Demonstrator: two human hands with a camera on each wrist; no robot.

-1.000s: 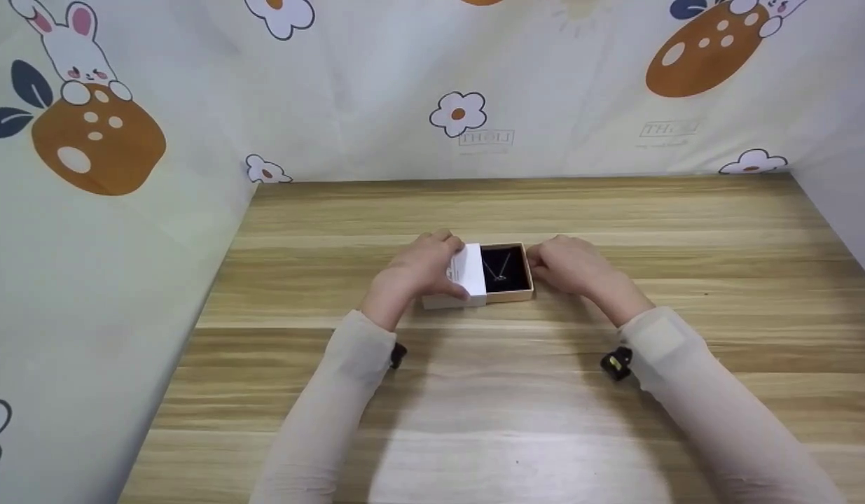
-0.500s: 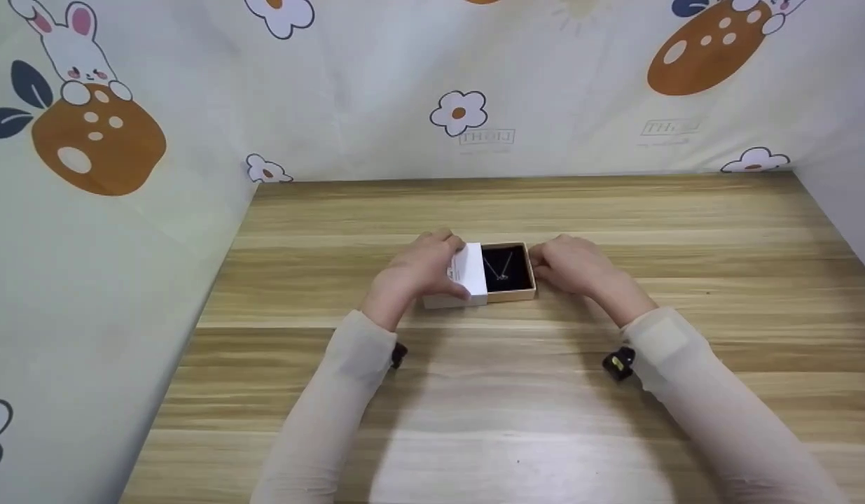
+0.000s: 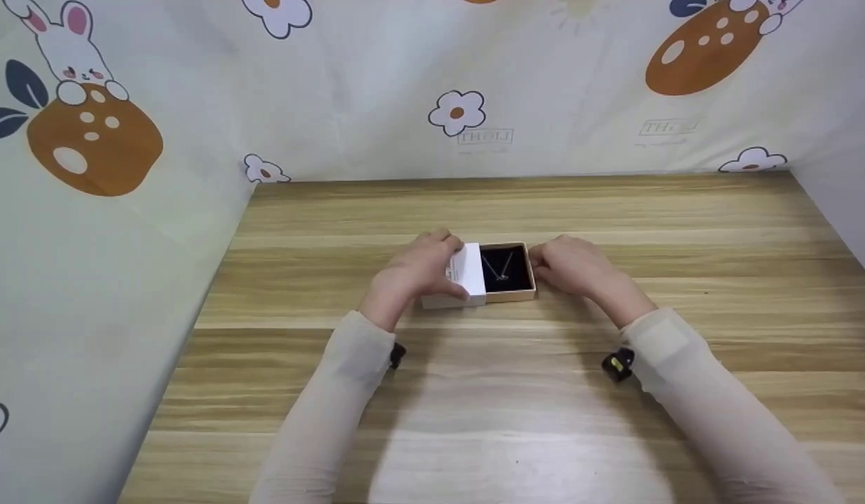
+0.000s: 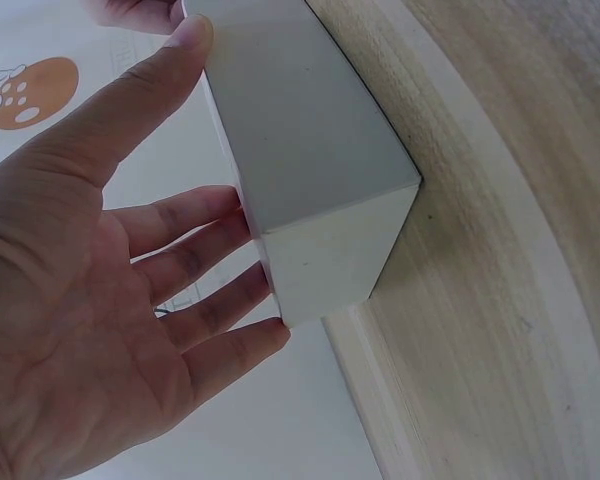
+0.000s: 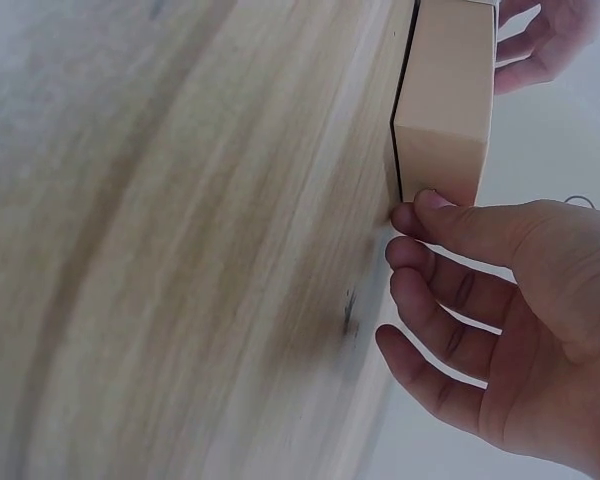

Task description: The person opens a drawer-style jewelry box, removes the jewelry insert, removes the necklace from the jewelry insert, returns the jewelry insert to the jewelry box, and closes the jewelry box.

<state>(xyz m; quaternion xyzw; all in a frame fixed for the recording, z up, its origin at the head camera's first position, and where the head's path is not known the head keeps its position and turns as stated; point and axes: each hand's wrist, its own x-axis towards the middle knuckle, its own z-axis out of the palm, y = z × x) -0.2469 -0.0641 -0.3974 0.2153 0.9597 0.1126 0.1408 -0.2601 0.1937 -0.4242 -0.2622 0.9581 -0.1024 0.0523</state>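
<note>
A white box sleeve [image 3: 472, 276] lies on the wooden table, with a tan inner tray [image 3: 510, 297] sticking out of its right side. On the tray's black lining rests a thin necklace [image 3: 501, 277]. My left hand [image 3: 419, 269] grips the sleeve, thumb on the near edge and fingers on the far one; the left wrist view shows the sleeve's plain side [image 4: 315, 120]. My right hand [image 3: 573, 264] is at the tray's right end. In the right wrist view its thumb and forefinger [image 5: 430, 215] pinch together against that end; what lies between them is hidden.
A wood-grain table [image 3: 516, 392] spreads around the box. Behind and at the left hang pale printed sheets [image 3: 376, 84] with rabbits, fruit and flowers. Small black devices [image 3: 618, 364] sit at both wrists.
Between one second and half a second ago, the tray slid slightly right out of the sleeve with my right hand. Since then both hands have stayed nearly still.
</note>
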